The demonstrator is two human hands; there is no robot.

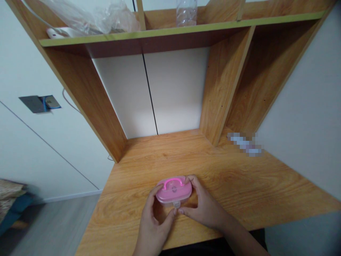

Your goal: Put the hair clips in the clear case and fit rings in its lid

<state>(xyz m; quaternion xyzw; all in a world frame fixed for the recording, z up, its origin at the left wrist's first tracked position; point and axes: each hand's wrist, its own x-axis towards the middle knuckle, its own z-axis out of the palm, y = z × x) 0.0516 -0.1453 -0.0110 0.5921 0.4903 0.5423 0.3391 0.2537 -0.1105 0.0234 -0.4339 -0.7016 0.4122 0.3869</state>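
Note:
A small pink plastic box (173,191) with a pink handle on its lid sits on the wooden desk (239,185) near the front edge. My left hand (153,224) cups the box's left side, its thumb reaching toward the clear latch at the front. My right hand (204,208) wraps the box's right side, with fingers on the lid corner and the thumb by the same latch. Both hands are closed around the box.
Wooden shelf walls rise at the left and right of the desk. An upper shelf (173,32) carries a crumpled plastic bag (98,17) and a clear bottle (186,12). A blurred small object (245,144) lies in the right cubby. Floor shows at the left.

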